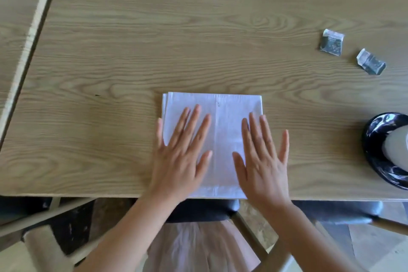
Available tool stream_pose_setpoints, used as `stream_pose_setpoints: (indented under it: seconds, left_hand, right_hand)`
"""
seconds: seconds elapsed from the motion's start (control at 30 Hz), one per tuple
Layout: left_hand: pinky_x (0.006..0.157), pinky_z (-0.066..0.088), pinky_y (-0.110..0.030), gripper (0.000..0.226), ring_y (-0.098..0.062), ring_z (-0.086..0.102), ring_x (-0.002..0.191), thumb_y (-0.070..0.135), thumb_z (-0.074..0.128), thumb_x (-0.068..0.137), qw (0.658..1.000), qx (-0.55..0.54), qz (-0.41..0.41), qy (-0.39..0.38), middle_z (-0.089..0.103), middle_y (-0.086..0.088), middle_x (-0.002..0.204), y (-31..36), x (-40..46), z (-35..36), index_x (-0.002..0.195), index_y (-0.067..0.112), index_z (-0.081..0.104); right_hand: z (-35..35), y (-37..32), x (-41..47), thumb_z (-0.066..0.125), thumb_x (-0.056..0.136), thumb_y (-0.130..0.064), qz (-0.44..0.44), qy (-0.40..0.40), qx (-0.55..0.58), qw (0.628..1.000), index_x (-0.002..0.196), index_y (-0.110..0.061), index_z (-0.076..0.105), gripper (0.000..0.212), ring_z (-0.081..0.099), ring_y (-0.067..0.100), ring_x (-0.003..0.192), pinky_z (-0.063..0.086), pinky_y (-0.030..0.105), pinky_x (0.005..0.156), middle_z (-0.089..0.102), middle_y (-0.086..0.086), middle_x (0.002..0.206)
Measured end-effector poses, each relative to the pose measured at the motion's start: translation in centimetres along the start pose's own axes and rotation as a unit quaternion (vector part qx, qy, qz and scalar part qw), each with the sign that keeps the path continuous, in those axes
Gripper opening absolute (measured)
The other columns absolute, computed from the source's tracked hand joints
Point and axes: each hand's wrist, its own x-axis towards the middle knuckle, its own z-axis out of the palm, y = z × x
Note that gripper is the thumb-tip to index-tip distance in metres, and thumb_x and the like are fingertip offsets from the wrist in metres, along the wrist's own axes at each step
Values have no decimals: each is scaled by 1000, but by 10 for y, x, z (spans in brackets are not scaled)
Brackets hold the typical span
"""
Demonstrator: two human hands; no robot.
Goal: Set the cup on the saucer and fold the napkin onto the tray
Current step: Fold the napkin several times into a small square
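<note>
Both hands, left hand [178, 161] and right hand [262, 161], press flat with fingers spread on the napkin [223, 139], likely to set its crease.

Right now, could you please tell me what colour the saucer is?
The saucer is black with white marbled streaks; the head view shows it at the right edge.

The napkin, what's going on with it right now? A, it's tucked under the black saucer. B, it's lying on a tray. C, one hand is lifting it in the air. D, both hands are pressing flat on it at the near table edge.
D: the left hand and right hand both lie palm-down with fingers spread on the white napkin, which rests directly on the wooden table, apart from the saucer.
</note>
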Motion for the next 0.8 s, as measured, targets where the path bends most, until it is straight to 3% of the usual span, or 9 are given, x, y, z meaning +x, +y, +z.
stream_pose_setpoints:
  seconds: [0.17, 0.27, 0.43, 0.8]
  left_hand:
    - [110, 11, -58, 52, -18, 21, 142, 33, 25, 96, 996, 8, 5, -86, 16, -2, 155, 33, -27, 16, 147, 27, 16]
    - [110, 12, -57, 54, -19, 19, 142, 36, 28, 94, 993, 34, -8, -116, 19, -3, 155, 22, -32, 19, 146, 28, 18]
    - [113, 11, -56, 59, -20, 19, 142, 44, 32, 91, 990, 58, 4, -129, 21, -6, 155, -3, -44, 10, 146, 27, 21]
    - [113, 15, -53, 69, -18, 14, 143, 50, 34, 87, 985, 73, 9, -155, 17, -9, 156, -36, -60, -5, 147, 21, 18]
  right_hand:
    - [12, -24, -28, 30, 92, -31, -48, -69, 11, 996, 142, -14, 32, 53, 26, 23, 138, 15, 49, 110, 26, 3, 150]
    - [15, -11, -27, 29, 94, -37, -81, -88, 4, 993, 142, -15, 31, 53, 25, 20, 139, 18, 48, 110, 30, 3, 150]
    - [11, 27, -34, 35, 88, -46, -90, -104, -38, 990, 144, -13, 23, 66, 23, 18, 140, 15, 47, 113, 24, 4, 151]
    - [7, 39, -39, 27, 90, -49, -79, -117, -51, 989, 146, -13, 16, 67, 17, 17, 142, 9, 50, 114, 22, 5, 154]
